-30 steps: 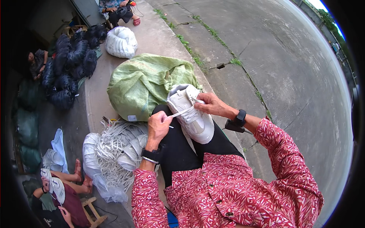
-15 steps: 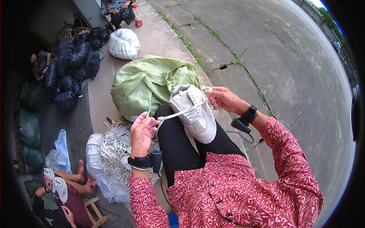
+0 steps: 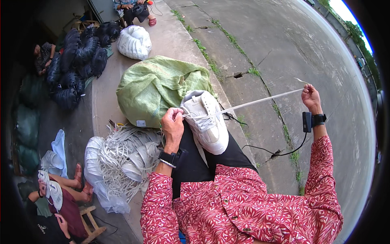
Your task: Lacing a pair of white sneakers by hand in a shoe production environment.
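Observation:
A white and beige sneaker (image 3: pixel 209 132) rests on my thighs with its toe toward me. From its eyelets a white shoelace (image 3: pixel 264 99) runs taut out to the right. My right hand (image 3: pixel 310 97) pinches that lace far out to the side, a short loose tip sticking up past the fingers. Close to the sneaker's left side, my left hand (image 3: pixel 172 126) is closed on the lace by the lower eyelets. Lacing crosses the lower part of the tongue, while the upper eyelets look unlaced.
A green woven sack (image 3: pixel 156 91) stands beyond my knees. Left of me lies a heap of white laces (image 3: pixel 122 158) in a clear bag. Farther off are a white bundle (image 3: pixel 134 42), black bundles (image 3: pixel 77 67) and several seated people, one handling a white shoe (image 3: pixel 53 193).
My right hand has swung far out to the right, drawing the lace straight. My left hand has moved in to the sneaker's side.

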`<state>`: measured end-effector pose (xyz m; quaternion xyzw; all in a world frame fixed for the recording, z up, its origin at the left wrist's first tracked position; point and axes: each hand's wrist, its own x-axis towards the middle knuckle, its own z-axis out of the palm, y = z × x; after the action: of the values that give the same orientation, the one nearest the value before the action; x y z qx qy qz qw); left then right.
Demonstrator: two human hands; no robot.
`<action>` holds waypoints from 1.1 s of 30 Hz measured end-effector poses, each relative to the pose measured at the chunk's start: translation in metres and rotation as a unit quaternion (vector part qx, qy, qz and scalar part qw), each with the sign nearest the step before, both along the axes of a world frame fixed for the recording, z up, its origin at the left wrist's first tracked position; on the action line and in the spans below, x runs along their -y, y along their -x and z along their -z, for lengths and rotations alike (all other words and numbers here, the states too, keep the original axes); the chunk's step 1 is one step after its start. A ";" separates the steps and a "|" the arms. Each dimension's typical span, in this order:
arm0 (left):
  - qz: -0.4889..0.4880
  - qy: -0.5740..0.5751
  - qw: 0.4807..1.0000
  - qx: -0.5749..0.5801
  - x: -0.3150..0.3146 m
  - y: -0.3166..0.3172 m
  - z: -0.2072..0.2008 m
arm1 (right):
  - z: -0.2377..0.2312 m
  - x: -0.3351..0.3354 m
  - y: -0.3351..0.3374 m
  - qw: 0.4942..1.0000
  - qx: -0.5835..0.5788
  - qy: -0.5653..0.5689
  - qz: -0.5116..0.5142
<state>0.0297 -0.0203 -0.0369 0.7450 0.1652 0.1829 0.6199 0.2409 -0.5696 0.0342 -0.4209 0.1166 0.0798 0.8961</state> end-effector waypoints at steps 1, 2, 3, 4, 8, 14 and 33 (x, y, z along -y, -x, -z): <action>-0.005 -0.009 1.000 0.002 0.000 0.002 -0.003 | 0.006 0.015 0.002 0.999 -0.022 0.019 0.029; -0.006 -0.010 1.000 0.002 0.001 0.003 -0.008 | 0.010 0.022 0.007 0.997 -0.044 0.039 0.058; 0.002 0.028 1.000 0.004 0.003 0.004 -0.013 | 0.019 0.025 0.010 0.997 -0.045 0.038 0.058; 0.010 0.067 0.998 0.007 0.004 0.006 -0.015 | 0.027 0.022 0.014 0.995 -0.058 0.056 0.062; 0.019 -0.049 0.998 -0.023 0.008 0.013 -0.012 | 0.038 0.004 0.025 0.985 -0.112 0.077 0.108; 0.019 -0.131 0.988 -0.073 0.007 0.019 -0.014 | 0.052 0.007 0.024 0.977 -0.128 0.073 0.157; 0.069 -0.232 0.970 -0.016 0.020 0.040 -0.027 | 0.102 0.082 0.038 0.963 -0.146 -0.014 0.228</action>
<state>-0.0102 -0.0399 -0.0098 0.8807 0.0761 0.1610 0.4390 0.2032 -0.6511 -0.0682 -0.3545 0.3377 -0.0643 0.8696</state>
